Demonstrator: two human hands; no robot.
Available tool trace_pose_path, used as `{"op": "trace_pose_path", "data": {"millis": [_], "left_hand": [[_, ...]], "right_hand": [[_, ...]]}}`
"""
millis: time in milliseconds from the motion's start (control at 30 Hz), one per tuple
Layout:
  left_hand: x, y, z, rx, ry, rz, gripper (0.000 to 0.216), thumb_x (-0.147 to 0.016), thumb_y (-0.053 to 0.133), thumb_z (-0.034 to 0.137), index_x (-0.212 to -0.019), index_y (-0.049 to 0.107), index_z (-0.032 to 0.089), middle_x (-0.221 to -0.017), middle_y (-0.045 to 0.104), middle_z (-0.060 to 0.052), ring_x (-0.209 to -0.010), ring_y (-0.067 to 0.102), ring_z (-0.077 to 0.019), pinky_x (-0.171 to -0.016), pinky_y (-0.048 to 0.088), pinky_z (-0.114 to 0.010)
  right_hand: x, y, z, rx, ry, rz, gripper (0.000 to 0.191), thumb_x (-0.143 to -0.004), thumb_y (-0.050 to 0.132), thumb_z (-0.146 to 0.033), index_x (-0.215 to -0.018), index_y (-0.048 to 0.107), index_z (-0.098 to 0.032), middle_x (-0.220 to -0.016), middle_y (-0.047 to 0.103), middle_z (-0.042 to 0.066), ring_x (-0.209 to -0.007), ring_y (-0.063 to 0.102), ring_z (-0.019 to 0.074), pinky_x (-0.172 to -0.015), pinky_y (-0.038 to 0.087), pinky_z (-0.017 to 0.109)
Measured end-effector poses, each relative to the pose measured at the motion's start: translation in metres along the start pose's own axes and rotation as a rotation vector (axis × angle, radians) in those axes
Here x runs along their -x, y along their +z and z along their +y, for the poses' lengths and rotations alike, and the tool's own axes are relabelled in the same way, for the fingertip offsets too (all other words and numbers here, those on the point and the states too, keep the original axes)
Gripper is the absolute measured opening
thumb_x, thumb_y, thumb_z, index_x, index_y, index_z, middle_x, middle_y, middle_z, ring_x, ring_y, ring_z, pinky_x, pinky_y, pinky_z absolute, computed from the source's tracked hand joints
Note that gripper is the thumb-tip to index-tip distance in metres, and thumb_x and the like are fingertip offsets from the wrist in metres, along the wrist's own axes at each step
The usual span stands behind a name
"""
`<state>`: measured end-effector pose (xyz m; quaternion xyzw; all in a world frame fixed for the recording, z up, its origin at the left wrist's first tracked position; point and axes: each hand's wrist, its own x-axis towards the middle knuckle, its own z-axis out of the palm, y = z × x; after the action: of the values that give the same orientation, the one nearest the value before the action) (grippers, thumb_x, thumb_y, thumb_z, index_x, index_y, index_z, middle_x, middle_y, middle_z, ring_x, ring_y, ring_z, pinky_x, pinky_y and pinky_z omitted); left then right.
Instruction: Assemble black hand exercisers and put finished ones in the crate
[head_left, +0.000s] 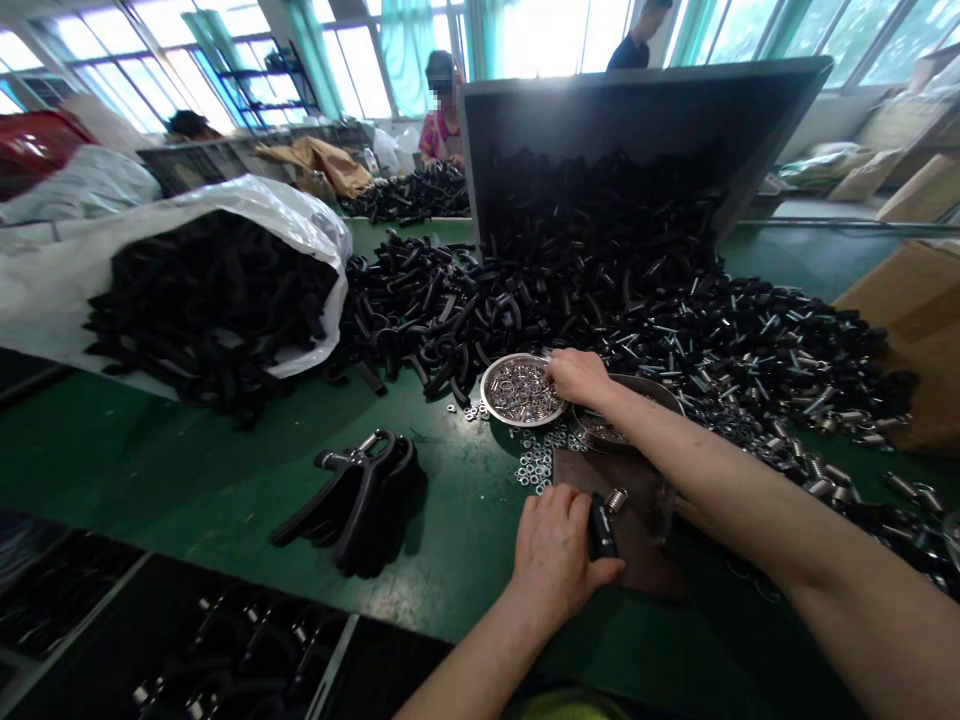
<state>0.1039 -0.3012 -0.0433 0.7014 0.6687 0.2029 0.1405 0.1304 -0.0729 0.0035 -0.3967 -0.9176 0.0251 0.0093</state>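
Note:
My left hand (pixel 556 548) grips a black hand-grip part with a metal spring (pixel 602 522), held on a brown pad (pixel 637 520) on the green table. My right hand (pixel 579 377) reaches forward with its fingertips in a round metal dish of small silver nuts (pixel 519 391). I cannot tell whether its fingers hold a nut. A second metal dish (pixel 626 415) lies under my right wrist. Loose washers and nuts (pixel 536 465) are scattered between the dishes and the pad. A short stack of assembled black grippers (pixel 360 495) lies to the left.
A large heap of black handles and springs (pixel 637 290) spills from a tilted grey bin (pixel 645 110). A white sack of black parts (pixel 202 290) lies left. A cardboard box (pixel 911 320) stands right. A black tray of parts (pixel 225 650) sits at the near edge. Other people work behind.

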Motion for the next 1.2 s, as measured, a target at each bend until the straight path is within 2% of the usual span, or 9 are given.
{"op": "trace_pose_path", "data": {"millis": [167, 333, 500, 567, 667, 767, 900, 1200], "left_hand": [[0.000, -0.001, -0.001, 0.028, 0.004, -0.016, 0.058, -0.060, 0.076, 0.049, -0.107, 0.054, 0.022, -0.104, 0.056, -0.006, -0.097, 0.050, -0.0261, -0.082, 0.041, -0.042], [0.000, -0.001, -0.002, 0.030, 0.008, -0.010, 0.058, -0.060, 0.076, 0.049, -0.107, 0.054, 0.021, -0.105, 0.056, -0.006, -0.097, 0.050, -0.0263, -0.081, 0.041, -0.041], [0.000, 0.000, -0.003, 0.021, 0.009, -0.003, 0.059, -0.060, 0.075, 0.050, -0.107, 0.055, 0.021, -0.105, 0.055, -0.007, -0.098, 0.050, -0.0262, -0.081, 0.041, -0.040], [0.000, 0.001, -0.003, 0.015, 0.009, 0.002, 0.058, -0.061, 0.075, 0.050, -0.107, 0.055, 0.021, -0.104, 0.055, -0.006, -0.098, 0.050, -0.0262, -0.081, 0.041, -0.040], [-0.001, 0.001, -0.003, 0.010, 0.005, 0.003, 0.058, -0.060, 0.076, 0.049, -0.106, 0.056, 0.020, -0.104, 0.055, -0.007, -0.098, 0.051, -0.0261, -0.082, 0.041, -0.040], [-0.002, 0.001, -0.003, 0.013, 0.004, -0.006, 0.058, -0.059, 0.076, 0.049, -0.105, 0.057, 0.020, -0.103, 0.055, -0.006, -0.098, 0.051, -0.0258, -0.083, 0.041, -0.040], [-0.002, 0.001, -0.002, 0.002, -0.001, -0.011, 0.058, -0.059, 0.076, 0.049, -0.105, 0.057, 0.019, -0.102, 0.055, -0.006, -0.097, 0.051, -0.0254, -0.082, 0.041, -0.039], [-0.003, -0.001, 0.001, -0.010, -0.012, -0.016, 0.052, -0.058, 0.077, 0.048, -0.097, 0.057, 0.019, -0.098, 0.056, -0.006, -0.095, 0.052, -0.0255, -0.080, 0.042, -0.039]], "right_hand": [[-0.003, 0.005, 0.002, -0.048, 0.015, -0.007, 0.022, -0.083, 0.049, -0.016, -0.091, 0.069, -0.014, -0.104, 0.065, 0.015, -0.098, 0.058, 0.0243, -0.078, 0.043, 0.030], [0.013, -0.002, 0.013, -0.216, 0.049, 0.063, 0.024, -0.089, 0.046, -0.026, -0.097, 0.065, -0.016, -0.098, 0.066, 0.008, -0.090, 0.058, 0.0176, -0.075, 0.042, 0.027], [0.069, -0.007, 0.021, -0.396, 0.062, 0.046, 0.034, -0.092, 0.038, -0.038, -0.089, 0.061, -0.014, -0.070, 0.062, 0.001, -0.062, 0.054, 0.0121, -0.059, 0.040, 0.024], [0.100, -0.004, 0.020, -0.503, 0.054, 0.048, 0.028, -0.090, 0.042, -0.036, -0.083, 0.060, -0.016, -0.068, 0.059, 0.000, -0.063, 0.053, 0.0123, -0.060, 0.040, 0.025], [0.140, 0.007, 0.014, -0.600, -0.010, 0.076, 0.018, -0.086, 0.049, -0.026, -0.073, 0.057, -0.017, -0.075, 0.058, 0.002, -0.075, 0.053, 0.0150, -0.070, 0.040, 0.029], [0.163, 0.026, 0.007, -0.540, -0.080, 0.098, 0.015, -0.086, 0.050, -0.023, -0.072, 0.055, -0.018, -0.079, 0.057, 0.004, -0.081, 0.050, 0.0173, -0.075, 0.039, 0.032], [0.172, 0.043, 0.002, -0.418, -0.118, 0.125, 0.015, -0.088, 0.049, -0.023, -0.075, 0.054, -0.018, -0.081, 0.056, 0.006, -0.081, 0.048, 0.0187, -0.074, 0.039, 0.033], [0.190, 0.052, -0.014, -0.089, -0.220, 0.285, 0.025, -0.091, 0.040, -0.021, -0.076, 0.059, -0.017, -0.080, 0.058, 0.009, -0.080, 0.046, 0.0215, -0.071, 0.034, 0.035]]}}
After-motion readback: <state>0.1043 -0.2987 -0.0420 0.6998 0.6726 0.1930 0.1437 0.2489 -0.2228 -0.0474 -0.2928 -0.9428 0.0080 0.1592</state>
